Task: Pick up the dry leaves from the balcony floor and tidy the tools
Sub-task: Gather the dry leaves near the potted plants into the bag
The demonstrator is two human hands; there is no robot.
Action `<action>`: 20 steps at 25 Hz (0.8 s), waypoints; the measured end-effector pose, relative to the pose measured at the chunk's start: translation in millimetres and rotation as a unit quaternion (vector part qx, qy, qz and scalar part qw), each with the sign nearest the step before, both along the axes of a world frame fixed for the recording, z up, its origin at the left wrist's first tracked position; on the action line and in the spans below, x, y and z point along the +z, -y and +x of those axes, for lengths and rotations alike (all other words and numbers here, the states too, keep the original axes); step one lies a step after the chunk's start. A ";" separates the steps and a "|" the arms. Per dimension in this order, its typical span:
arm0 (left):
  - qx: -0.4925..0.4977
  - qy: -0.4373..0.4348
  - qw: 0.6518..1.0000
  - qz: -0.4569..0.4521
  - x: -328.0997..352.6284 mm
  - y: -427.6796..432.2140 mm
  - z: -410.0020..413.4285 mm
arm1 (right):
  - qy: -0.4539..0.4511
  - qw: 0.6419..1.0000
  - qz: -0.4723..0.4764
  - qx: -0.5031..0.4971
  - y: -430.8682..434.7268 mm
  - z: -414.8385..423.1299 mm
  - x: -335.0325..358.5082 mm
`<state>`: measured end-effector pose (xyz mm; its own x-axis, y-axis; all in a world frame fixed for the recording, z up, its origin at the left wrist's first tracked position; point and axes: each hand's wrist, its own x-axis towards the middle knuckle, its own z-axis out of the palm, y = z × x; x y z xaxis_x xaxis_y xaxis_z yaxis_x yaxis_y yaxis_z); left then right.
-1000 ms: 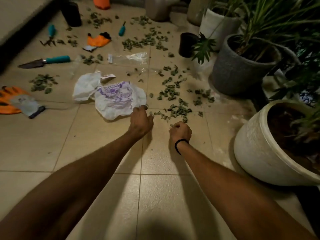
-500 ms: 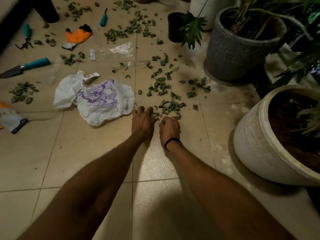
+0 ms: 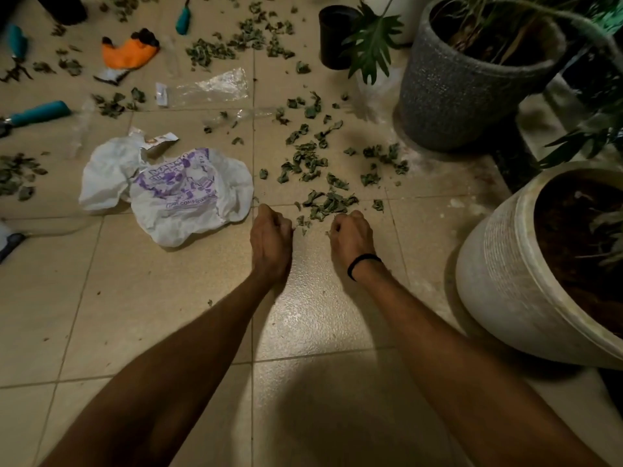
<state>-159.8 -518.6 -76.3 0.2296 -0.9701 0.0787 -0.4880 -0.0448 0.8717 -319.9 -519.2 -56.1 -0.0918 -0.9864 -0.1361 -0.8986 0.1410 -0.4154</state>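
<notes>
Dry green leaves lie scattered over the tiled balcony floor, and the nearest pile point(image 3: 328, 203) sits just beyond my knuckles. My left hand point(image 3: 271, 237) rests on the floor with its fingers curled under, left of that pile and beside a crumpled white plastic bag point(image 3: 188, 197). My right hand point(image 3: 352, 237), with a black band on the wrist, is curled at the pile's near edge with leaf bits at its fingertips. Further back lie a teal-handled trowel point(image 3: 37, 112), a second teal-handled tool point(image 3: 183, 20), a third teal tool point(image 3: 17, 45) and an orange glove point(image 3: 128, 52).
A large white pot point(image 3: 505, 274) stands close on the right, with a grey pot point(image 3: 455, 85) behind it and a small black pot point(image 3: 332, 38) further back. A clear plastic wrapper point(image 3: 209, 87) lies beyond the bag. More leaf piles lie at far left and top.
My left hand went from spread flat to curled. My two hands have moved apart at the near edge of the pile. The view has shifted closer to the floor.
</notes>
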 end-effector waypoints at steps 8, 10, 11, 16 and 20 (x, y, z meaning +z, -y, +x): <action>0.131 -0.121 0.973 0.146 9.2 35.7 -23.2 | 0.251 0.938 0.002 -0.238 4.7 5.9 10.9; 0.047 0.003 0.994 0.094 13.4 29.7 -31.2 | 0.255 0.923 -0.001 -0.288 12.1 0.9 13.1; 0.006 0.082 0.995 0.062 10.2 24.6 -34.4 | 0.245 0.917 -0.015 -0.314 15.6 -3.2 14.1; -0.087 0.350 0.932 0.028 -22.9 3.7 -38.6 | 0.160 0.918 -0.094 -0.349 38.1 -38.4 10.6; -0.071 0.338 0.939 -0.004 -25.4 10.3 -40.5 | 0.074 0.962 -0.008 -0.262 45.1 -57.2 -9.7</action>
<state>-200.3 -529.0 -101.7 -0.0073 -0.9861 0.1663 -0.9300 0.0678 0.3612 -377.1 -564.2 -65.8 -0.5580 -0.8121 -0.1707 -0.6368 0.5509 -0.5394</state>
